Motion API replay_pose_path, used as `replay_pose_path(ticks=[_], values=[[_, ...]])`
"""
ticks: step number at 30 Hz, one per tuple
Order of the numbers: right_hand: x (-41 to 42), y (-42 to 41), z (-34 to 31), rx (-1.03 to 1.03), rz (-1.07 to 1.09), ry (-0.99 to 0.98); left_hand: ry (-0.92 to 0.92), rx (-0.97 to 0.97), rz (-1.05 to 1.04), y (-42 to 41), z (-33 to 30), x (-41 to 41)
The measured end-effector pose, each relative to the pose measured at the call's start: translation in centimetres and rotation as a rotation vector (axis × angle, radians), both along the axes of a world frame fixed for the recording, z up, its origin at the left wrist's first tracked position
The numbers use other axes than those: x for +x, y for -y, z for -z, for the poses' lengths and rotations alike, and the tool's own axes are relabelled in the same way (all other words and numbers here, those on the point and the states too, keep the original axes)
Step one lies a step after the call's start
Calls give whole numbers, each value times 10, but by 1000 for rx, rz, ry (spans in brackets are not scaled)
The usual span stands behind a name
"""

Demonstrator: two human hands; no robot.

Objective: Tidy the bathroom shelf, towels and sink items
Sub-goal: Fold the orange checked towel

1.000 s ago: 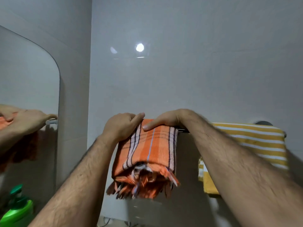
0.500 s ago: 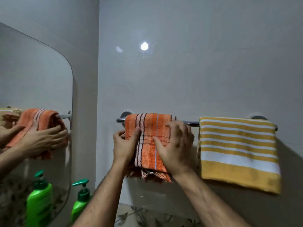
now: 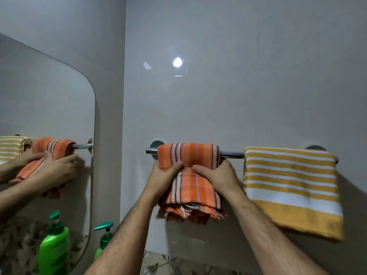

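No lettering reads anywhere here: the green pump bottle (image 3: 103, 242) down at seven o'clock shows no legible label, and both towels carry only stripes.

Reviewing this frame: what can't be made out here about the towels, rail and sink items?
- Head view: the green pump bottle is mostly hidden behind the left forearm.
- The sink and countertop are cut off by the bottom edge.
- The back half of the orange towel is hidden by its own fold over the rail.
- The fingers of the left hand and right hand are tucked behind the cloth.
- The rail's right mount is mostly covered by the yellow striped towel.
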State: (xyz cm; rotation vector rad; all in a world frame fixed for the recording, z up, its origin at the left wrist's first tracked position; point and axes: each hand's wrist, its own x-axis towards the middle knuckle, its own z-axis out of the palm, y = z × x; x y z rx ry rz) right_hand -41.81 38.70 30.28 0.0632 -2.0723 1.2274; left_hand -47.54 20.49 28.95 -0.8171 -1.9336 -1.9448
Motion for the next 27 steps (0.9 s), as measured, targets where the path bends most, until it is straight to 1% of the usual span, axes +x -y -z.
replay_pose_path(ticks=[1, 2, 3, 6, 7, 9, 11, 14, 16, 22, 24, 27], values=[[2, 0, 2, -17, 90, -12, -14, -13, -31, -3, 1, -4], [6, 1, 4, -40, 129, -32, -13, -29, -70, -6, 3, -7], [9, 2, 8, -46, 110, -34, -6, -33, -110, -6, 4, -9], [5, 6, 14, -82, -168, 81, -2, -29, -288, 6, 6, -9], [-1, 9, 16, -71, -224, 106, -24, -34, -347, 12, 6, -8], [-12, 17, 19, -67, -223, 83, -74, -45, -448, 18, 8, -10], [-22, 25, 22, -91, -159, 35, -79, -26, -507, 17, 12, -13], [-28, 26, 27, -96, -117, 23, -52, 26, -540, 11, 19, -13], [-26, 21, 31, -47, -122, 51, -45, 40, -534, 9, 23, -8], [-14, 1, 51, 23, -315, 160, -10, -50, -444, 14, 37, 3], [-11, 0, 53, 55, -324, 152, -14, -73, -456, 14, 36, 9], [-9, -1, 56, 57, -303, 89, -22, -70, -498, 7, 38, 19]])
